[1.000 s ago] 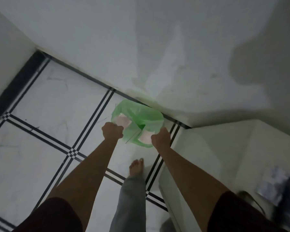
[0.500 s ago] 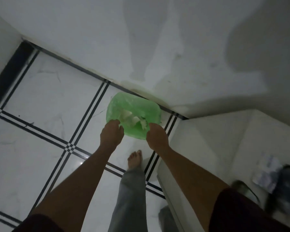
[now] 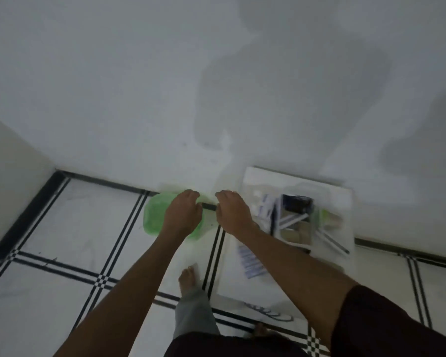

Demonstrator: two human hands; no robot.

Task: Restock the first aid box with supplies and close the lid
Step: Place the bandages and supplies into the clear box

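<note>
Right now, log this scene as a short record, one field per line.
setting: tiled floor meeting a white wall
left hand: empty, fingers loose, above the green bag
right hand: empty, beside the left hand, apart from it
green bag: on the floor by the wall
white table: right of the hands, against the wall
supplies: blurred jumble of packets and sticks on the table
first aid box: cannot be made out
bare foot: on the floor below the hands

Bag (image 3: 153,219) on floor (image 3: 62,228) against wall (image 3: 139,99), left of open box (image 3: 340,199).
</note>
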